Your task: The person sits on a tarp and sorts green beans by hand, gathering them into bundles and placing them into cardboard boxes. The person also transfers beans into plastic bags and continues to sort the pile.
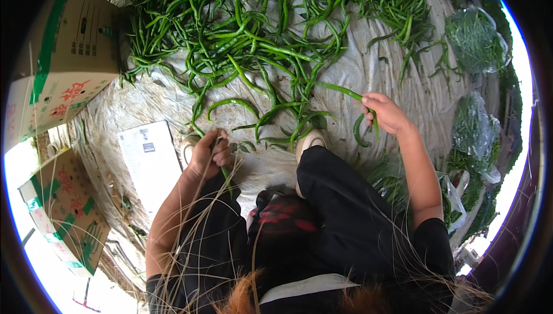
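Note:
My left hand (211, 153) is closed around a long green chili pepper (226, 176), whose lower end sticks out below the fist above my left shoe. Farther right, my right hand (384, 111) grips another green chili pepper (341, 89) that points up and left towards the heap. A second green tip shows below the right hand's fingers. Before me spreads a large heap of long green chili peppers (242, 33), with loose ones lying nearer my feet. Strands of hair cross in front of the left hand and partly hide it.
A white ground sheet (363, 67) lies beneath the peppers. At left stand cardboard boxes with green tape, one upright (82, 54) and one lower (69, 210). A white printed board (149, 158) lies by my left arm. Clear plastic bags of green peppers (475, 39) line the right side.

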A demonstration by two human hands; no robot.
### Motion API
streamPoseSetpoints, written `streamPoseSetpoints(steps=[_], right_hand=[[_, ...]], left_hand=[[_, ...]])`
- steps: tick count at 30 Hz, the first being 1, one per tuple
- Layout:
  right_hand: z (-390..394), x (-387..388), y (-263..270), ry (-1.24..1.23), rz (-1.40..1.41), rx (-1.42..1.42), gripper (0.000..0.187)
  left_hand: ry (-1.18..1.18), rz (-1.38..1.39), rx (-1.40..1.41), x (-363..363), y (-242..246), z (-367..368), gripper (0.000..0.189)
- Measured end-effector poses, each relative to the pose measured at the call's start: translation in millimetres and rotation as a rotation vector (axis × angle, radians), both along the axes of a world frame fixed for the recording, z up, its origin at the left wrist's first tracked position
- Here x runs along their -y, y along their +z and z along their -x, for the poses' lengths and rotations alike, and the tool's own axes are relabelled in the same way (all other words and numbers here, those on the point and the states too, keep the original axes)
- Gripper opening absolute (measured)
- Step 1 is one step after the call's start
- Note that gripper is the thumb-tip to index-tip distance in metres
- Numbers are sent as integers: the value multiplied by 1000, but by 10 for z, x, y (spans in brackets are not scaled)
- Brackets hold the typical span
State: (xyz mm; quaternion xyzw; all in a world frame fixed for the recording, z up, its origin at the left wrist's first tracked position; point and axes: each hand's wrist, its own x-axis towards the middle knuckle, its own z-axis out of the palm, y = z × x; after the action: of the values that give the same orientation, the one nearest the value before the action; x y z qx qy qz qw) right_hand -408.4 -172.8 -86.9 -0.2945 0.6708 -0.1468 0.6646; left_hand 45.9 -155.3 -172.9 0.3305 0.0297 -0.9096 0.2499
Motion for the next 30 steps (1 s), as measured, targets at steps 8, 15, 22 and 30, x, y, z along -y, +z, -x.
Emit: streamPoseSetpoints(steps=[8, 15, 22, 30], right_hand=[[-1126, -79, 362, -200, -113, 654, 26], [-1872, -268, -73, -210, -128, 803, 23], [-2297, -393, -314, -310, -231, 971, 26], [-2392, -474, -395, -591, -495, 1199, 34]], left_hand=[[63, 151, -245, 213, 197, 695, 40], [206, 90, -402, 71, 127, 564, 52], [346, 133, -391, 119, 116, 351, 53], [410, 183, -51, 71, 182, 350, 33]])
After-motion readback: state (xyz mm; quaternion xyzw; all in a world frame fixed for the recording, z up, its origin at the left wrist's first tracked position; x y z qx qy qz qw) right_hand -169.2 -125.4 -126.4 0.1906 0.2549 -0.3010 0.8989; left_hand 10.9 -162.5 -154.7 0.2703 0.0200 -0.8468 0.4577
